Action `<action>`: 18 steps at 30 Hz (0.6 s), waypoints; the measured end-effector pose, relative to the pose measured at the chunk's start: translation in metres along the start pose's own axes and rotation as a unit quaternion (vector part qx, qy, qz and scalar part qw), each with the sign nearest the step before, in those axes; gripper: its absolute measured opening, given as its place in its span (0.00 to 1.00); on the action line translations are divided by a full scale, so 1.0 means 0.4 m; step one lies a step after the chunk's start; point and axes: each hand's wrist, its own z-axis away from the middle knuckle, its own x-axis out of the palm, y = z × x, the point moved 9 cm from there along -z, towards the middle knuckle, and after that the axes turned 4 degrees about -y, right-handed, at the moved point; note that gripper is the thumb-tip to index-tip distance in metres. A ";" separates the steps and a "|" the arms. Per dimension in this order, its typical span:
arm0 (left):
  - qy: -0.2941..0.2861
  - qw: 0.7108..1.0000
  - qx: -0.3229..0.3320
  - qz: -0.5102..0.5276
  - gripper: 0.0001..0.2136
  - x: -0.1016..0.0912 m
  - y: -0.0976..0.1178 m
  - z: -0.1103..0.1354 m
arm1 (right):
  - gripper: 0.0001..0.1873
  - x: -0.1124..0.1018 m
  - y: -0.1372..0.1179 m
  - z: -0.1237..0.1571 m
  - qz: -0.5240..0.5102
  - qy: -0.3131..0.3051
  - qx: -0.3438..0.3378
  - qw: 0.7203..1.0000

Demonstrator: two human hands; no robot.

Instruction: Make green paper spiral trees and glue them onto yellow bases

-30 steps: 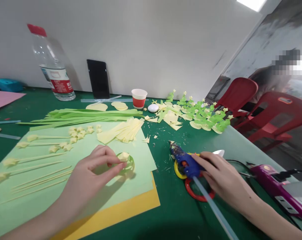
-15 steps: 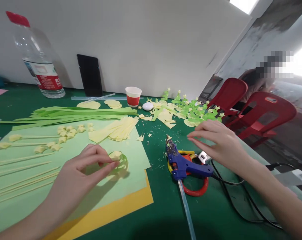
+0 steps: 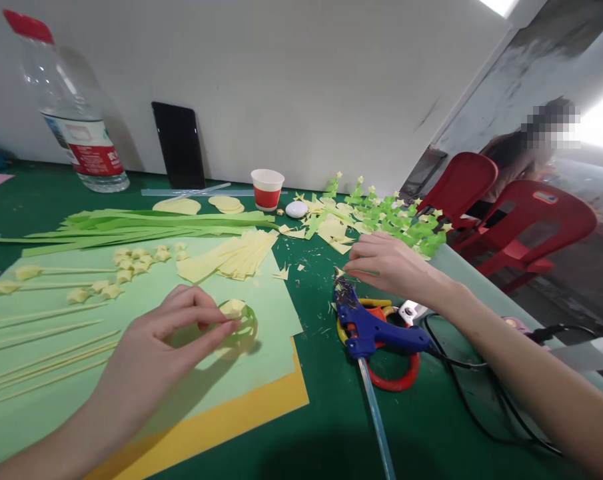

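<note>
L hand: [image 3: 166, 333] over the green sheet, [image 3: 276, 317] grip pinched, thumb + fingers on the star/curl pc.
Star: [image 3: 232, 309] pale yel., faceted, btwn L fingertips, above sheet's R part.
Curl: [image 3: 250, 325] green paper loop, just beside star.
R hand: [image 3: 388, 267] near glue gun's nozzle end, toward desk's [image 3: 321, 413] R edge; grip nearly closed, fingertips drawn in; can't tell if anything's held.
Glue gun: [image 3: 371, 333] blue, lying on scissors, [image 3: 397, 385] clear glue stick [image 3: 376, 417] out its rear.
Sheets: green one atop yel. sheet, [image 3: 226, 423] which shows at R + near edges.
On green sheet: small stars [image 3: 136, 261] in a cluster twd far edge; star-tipped sticks [image 3: 74, 272] at L; pale yel. strips [image 3: 244, 257] at far R corner.
Beyond sheet: long green strips, [image 3: 146, 223] roughly parallel to desk's back edge.
Back edge, L to R: bottle, [image 3: 84, 143] phone [image 3: 178, 147] leaning on panel, [image 3: 301, 87] cup, [image 3: 267, 193] then green paper plants [image 3: 406, 223] w/ star tips, by far R corner.
</note>
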 end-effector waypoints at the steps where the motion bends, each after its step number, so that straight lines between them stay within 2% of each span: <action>1: -0.006 1.000 0.001 0.000 0.13 0.003 0.000 0.000 | 0.15 0.000 -0.001 -0.002 -0.001 -0.002 -0.001 1.000; 7: 0.013 1.000 -0.004 0.015 0.12 0.000 0.003 0.005 | 0.17 0.008 0.005 -0.011 -0.026 -0.009 0.009 1.000; 11: 0.014 1.000 -0.010 0.020 0.10 0.002 0.004 0.008 | 0.16 0.010 0.023 -0.013 -0.066 -0.007 0.041 0.997; 14: 0.012 1.000 -0.006 0.021 0.10 0.002 0.006 0.009 | 0.14 0.006 0.055 -0.008 -0.106 0.011 0.097 0.990; 18: 0.008 1.000 -0.006 0.024 0.10 0.004 0.008 0.009 | 0.11 -0.002 0.126 0.017 -0.146 0.055 0.216 0.964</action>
